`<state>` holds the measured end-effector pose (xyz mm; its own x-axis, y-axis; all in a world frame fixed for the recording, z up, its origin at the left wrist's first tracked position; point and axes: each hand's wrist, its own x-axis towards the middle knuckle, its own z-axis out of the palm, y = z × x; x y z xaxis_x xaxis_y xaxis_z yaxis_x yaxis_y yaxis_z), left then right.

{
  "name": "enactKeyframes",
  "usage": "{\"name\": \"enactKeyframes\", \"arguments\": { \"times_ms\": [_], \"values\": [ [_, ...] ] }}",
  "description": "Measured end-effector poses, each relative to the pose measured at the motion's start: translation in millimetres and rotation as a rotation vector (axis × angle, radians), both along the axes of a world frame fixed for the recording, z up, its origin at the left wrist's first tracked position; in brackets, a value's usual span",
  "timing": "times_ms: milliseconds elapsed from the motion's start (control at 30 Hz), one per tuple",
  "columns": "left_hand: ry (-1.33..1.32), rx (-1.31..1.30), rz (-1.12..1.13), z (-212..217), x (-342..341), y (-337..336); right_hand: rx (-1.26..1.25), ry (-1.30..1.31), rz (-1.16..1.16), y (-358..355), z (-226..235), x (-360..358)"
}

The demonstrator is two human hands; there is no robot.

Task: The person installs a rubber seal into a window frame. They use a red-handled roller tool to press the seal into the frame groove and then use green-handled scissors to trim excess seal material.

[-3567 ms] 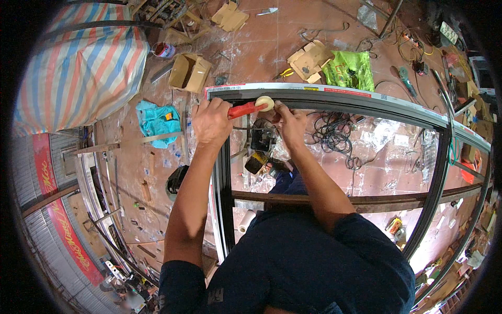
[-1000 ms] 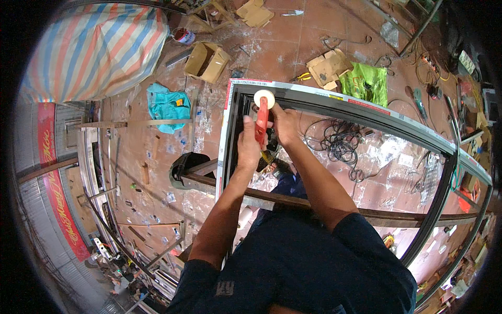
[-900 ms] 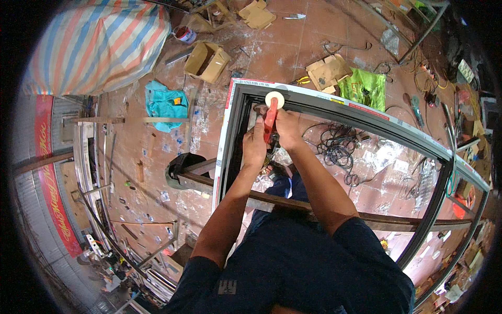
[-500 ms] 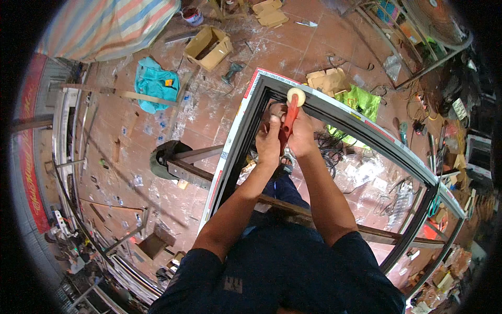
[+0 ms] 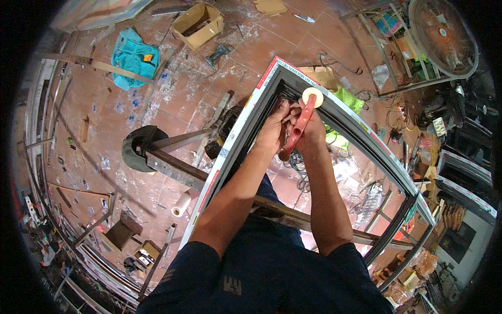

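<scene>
Far left of the fingers: one teal cloth (image 5: 135, 60) on the floor, one dark helmet-like shell (image 5: 141, 149) lower down. One pale roll (image 5: 182, 204) down-left, one open cardboard box (image 5: 197, 25) up-left. One dark frame (image 5: 252, 125), white-taped edge, ran around the fingers, its corner just above them. Left hand (image 5: 272, 128): thumb up, other fingers curled close together inside that corner; grip couldn't be told. One red-handled mallet (image 5: 300, 124) sat between the hands, pale head above the fingers, over the frame's edge. Right hand (image 5: 314, 133): handle lay against it and blocked its fingers; clamped or not, couldn't tell. One bar (image 5: 282, 213) crossed below both hands. Right of the fingers: one green sheet (image 5: 349, 99), partly hidden by the frame; one round fan (image 5: 442, 32) far up-right.
</scene>
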<state>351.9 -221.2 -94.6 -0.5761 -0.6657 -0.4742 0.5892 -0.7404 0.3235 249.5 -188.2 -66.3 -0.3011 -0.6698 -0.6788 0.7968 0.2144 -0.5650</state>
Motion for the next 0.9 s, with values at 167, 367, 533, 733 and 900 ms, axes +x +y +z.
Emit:
{"name": "enactKeyframes", "arguments": {
  "times_ms": [167,367,533,733,900],
  "values": [
    [-0.108,0.01,-0.028,8.8,-8.9,-2.3,0.029,0.01,0.039,2.8,12.0,-1.5],
    [-0.383,0.055,-0.064,40.8,-16.5,-3.9,0.032,0.067,0.099,28.5,35.9,-4.3],
    [-0.474,-0.379,0.265,-0.2,-39.5,8.8,0.126,0.111,0.275,61.7,80.2,-23.1],
    [-0.951,-0.728,0.314,-8.7,-44.8,6.5,-0.297,0.028,0.181,106.4,106.6,-70.0],
    [-0.99,-0.728,0.307,2.8,-36.5,2.1,-0.684,0.092,0.255,75.0,124.5,-98.3]
  ]
}}
